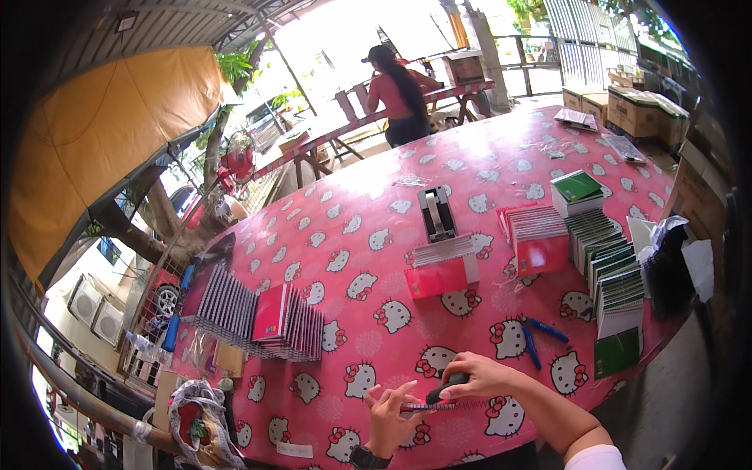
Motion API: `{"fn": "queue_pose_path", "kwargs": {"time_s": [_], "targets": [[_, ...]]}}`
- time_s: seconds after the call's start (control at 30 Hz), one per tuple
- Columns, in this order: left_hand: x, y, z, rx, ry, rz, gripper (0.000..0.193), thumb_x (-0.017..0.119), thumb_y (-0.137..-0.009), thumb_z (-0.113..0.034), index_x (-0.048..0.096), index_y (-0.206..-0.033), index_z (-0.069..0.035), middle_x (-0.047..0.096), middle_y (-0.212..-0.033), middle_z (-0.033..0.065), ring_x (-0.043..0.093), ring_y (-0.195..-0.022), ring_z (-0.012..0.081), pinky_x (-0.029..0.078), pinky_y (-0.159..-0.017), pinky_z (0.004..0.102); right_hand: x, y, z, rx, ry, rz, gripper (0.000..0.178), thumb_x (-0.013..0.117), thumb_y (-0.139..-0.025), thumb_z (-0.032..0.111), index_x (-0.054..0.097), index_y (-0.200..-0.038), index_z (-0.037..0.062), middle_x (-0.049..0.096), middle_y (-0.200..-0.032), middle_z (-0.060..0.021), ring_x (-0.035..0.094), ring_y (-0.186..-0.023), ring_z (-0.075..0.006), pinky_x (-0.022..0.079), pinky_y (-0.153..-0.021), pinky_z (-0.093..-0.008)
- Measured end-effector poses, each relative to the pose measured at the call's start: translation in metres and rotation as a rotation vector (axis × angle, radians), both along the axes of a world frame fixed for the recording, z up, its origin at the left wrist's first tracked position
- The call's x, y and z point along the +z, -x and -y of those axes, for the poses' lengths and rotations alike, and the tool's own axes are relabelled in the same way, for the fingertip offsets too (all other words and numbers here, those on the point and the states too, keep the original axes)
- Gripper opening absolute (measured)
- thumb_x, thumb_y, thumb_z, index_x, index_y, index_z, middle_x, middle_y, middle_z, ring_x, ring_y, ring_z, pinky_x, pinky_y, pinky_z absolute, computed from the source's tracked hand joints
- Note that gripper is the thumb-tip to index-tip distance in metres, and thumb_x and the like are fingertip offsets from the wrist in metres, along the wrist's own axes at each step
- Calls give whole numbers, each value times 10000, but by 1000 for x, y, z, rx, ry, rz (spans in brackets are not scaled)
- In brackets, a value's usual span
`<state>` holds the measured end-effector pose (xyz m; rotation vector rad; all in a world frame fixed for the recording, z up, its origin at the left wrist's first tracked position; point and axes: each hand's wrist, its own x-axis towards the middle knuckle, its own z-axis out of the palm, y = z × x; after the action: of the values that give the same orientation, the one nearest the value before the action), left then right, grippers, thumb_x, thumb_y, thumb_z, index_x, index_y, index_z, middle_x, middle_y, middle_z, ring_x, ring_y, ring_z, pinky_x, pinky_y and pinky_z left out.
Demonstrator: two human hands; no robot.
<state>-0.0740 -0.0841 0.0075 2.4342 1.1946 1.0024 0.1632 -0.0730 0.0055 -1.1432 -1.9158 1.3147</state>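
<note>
Near the front edge of the table, my left hand [390, 419], with a dark watch at its wrist, grips a thin notebook [419, 407] seen edge-on. A loose spiral coil [479, 405] sticks out to the right from the notebook's bound edge. My right hand [479, 377] is closed around a small black hand tool [449, 388], held down against that edge; its exact kind is hard to make out. Beyond my right hand lie blue-handled pliers [531, 346], their handles spread apart.
Stacked notebooks stand left [223, 309], with red ones [286, 321] beside them. More red notebooks [442, 274], a tape dispenser [437, 215] and green notebooks [611, 262] lie farther off. A plastic bag [200, 427] sits lower left. A person [399, 98] works at a far table.
</note>
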Motion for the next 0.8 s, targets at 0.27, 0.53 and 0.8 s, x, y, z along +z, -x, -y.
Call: {"fn": "queue_pose_path", "kwargs": {"time_s": [0.27,0.53,0.8], "targets": [[19,-3,2,94,-62,4,647,814,-681,-135,493,-1242,-105,660,-1002,11,623,-913,147,276,-1024,419,-6,-6,-2,-18,19,-10,605,648,-770,613,653,-1054,78,565,-1069,-122,516,-1074,-263,402,-920,-380],[-43,34,3,-92,764,953,354,667,-756,128,555,-1057,-21,634,-1067,114,583,-1065,190,448,-951,315,-9,10,-2,5,-4,-22,617,605,-785,637,630,-1089,101,556,-997,-102,529,-989,-228,431,-845,-348],[-50,24,-2,-153,834,1137,264,618,-811,113,581,-1031,-29,656,-1029,106,589,-1088,216,466,-944,321,-5,6,-4,38,12,-72,617,609,-799,613,616,-1096,72,561,-970,-86,535,-969,-210,425,-855,-331]]}}
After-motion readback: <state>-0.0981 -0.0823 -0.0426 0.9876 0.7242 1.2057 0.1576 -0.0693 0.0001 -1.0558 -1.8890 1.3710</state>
